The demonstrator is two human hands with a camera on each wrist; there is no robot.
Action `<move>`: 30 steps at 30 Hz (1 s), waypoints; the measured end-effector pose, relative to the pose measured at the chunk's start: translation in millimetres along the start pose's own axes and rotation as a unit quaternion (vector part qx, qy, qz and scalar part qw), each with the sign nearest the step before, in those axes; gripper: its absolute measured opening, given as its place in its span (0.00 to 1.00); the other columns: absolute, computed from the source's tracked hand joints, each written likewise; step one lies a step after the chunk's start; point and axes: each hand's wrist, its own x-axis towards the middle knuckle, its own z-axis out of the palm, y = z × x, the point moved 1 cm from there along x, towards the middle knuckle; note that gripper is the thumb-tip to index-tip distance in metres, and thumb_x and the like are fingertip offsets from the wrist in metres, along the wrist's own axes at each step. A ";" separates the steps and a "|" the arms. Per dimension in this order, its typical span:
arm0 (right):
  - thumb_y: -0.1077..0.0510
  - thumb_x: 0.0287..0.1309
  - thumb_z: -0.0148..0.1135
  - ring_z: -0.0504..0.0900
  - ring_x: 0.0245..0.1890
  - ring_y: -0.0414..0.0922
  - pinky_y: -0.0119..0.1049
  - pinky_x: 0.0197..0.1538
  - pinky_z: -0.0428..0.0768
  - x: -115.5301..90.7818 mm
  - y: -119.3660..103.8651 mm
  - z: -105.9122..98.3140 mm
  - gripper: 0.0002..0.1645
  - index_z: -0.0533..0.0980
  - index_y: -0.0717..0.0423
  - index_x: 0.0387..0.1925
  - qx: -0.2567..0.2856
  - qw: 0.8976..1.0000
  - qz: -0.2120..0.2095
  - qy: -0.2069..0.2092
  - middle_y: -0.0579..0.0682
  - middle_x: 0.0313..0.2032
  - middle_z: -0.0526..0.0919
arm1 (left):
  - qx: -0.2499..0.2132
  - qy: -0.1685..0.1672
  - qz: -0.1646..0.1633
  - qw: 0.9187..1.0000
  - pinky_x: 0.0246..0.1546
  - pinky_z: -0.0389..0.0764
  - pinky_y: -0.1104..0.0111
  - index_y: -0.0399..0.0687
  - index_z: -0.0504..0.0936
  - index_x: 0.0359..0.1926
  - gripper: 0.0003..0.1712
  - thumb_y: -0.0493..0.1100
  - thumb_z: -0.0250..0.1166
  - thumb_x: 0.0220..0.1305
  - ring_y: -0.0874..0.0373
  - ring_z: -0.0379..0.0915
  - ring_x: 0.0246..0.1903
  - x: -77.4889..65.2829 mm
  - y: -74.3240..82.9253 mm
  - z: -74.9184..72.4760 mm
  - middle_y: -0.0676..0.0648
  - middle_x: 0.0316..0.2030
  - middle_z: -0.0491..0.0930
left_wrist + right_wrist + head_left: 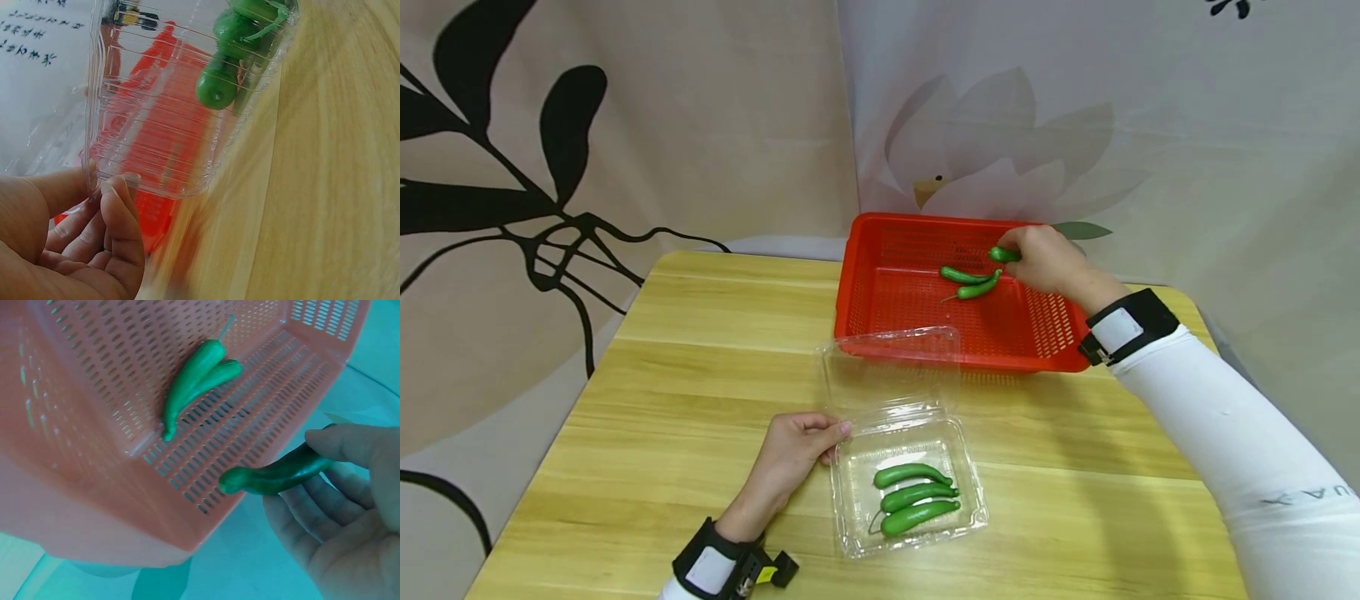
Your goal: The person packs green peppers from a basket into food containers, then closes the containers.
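1 green pepper [278, 477] — in right grip [1051, 260]

A pale cloth [737, 108] hangs behind the table [700, 358], dropping past its left side too. Left of the seam [847, 108] it is beige, printed with large black leaves [572, 125] and looping black stems [580, 225]; right of it, greyer, with a faint flower [992, 142], yellow at its heart, and a green leaf [1082, 231] near the table's far edge. The table is yellow wood with streaky grain and rounded far corners. The light is soft, and a dim shadow [1120, 475] lies along the table's right side
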 end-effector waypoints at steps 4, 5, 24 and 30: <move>0.68 0.63 0.66 0.79 0.42 0.57 0.53 0.51 0.79 -3.4 -4.3 -3.6 0.15 0.79 0.69 0.51 0.015 1.000 0.002 0.007 0.62 0.44 0.84 | 0.002 -0.001 0.002 1.000 0.25 0.78 0.72 0.35 0.91 0.37 0.06 0.36 0.76 0.63 0.60 0.74 0.21 0.1 0.3 -0.6 0.39 0.25 0.84; 0.68 0.64 0.66 0.79 0.41 0.56 0.53 0.50 0.79 -4.7 -6.2 -4.5 0.15 0.79 0.69 0.51 0.018 1.000 0.000 0.009 0.62 0.44 0.84 | 0.002 -0.001 0.002 1.000 0.25 0.78 0.72 0.35 0.91 0.37 0.06 0.36 0.76 0.63 0.60 0.74 0.21 0.0 0.4 -0.7 0.39 0.25 0.84; 0.66 0.63 0.71 0.80 0.40 0.51 0.47 0.45 0.79 -34.6 -46.1 -13.4 0.11 0.83 0.63 0.47 0.052 0.993 -0.077 0.074 0.55 0.41 0.86 | -0.001 0.002 0.001 1.000 0.24 0.78 0.73 0.35 0.91 0.37 0.07 0.37 0.76 0.64 0.60 0.74 0.21 -1.0 0.9 -0.4 0.43 0.22 0.83; 0.65 0.64 0.72 0.80 0.41 0.49 0.46 0.44 0.79 -53.0 -62.2 -20.3 0.14 0.83 0.61 0.50 0.068 0.990 -0.089 0.082 0.53 0.43 0.85 | -0.001 0.003 -0.001 1.000 0.25 0.78 0.73 0.35 0.91 0.37 0.07 0.37 0.75 0.64 0.60 0.74 0.22 -1.1 1.1 0.0 0.42 0.23 0.83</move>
